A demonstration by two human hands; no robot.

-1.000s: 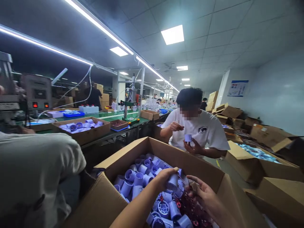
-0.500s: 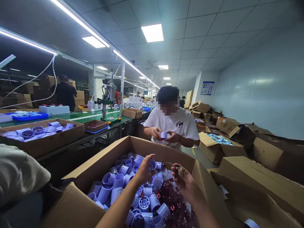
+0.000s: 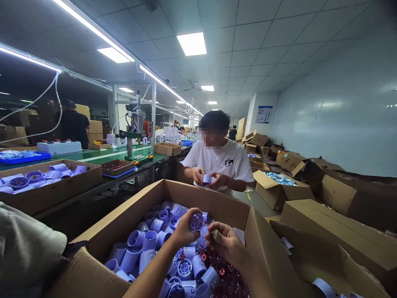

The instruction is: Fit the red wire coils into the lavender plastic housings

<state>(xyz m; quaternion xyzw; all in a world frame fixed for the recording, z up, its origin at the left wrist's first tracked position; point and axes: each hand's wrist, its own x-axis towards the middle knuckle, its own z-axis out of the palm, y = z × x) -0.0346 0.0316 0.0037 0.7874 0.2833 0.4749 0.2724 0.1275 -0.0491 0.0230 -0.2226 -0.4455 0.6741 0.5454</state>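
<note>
My left hand (image 3: 183, 230) is closed around a purple plastic cup (image 3: 197, 222), its open end turned toward me and to the right. Thin reddish wires show at its mouth. Just to the right, my right hand (image 3: 230, 245) pinches a small dark round part (image 3: 214, 233) between thumb and fingers; its exact kind is unclear. Both hands are above a large cardboard box (image 3: 204, 193). Inside it lie many more purple cups (image 3: 130, 260), some with slotted round ends, and a heap of dark red wired parts (image 3: 231, 271).
Across the box a person in a white shirt (image 3: 221, 163) holds another purple cup (image 3: 206, 179). On the left, a green workbench (image 3: 102, 156) carries a press machine (image 3: 135, 128) and a carton of purple cups (image 3: 51, 194). Open cardboard boxes (image 3: 335, 227) crowd the right side.
My right hand has moved left with the small dark part, close to the cup's mouth. My left hand has turned the cup so its opening shows more. The view has shifted slightly right.
</note>
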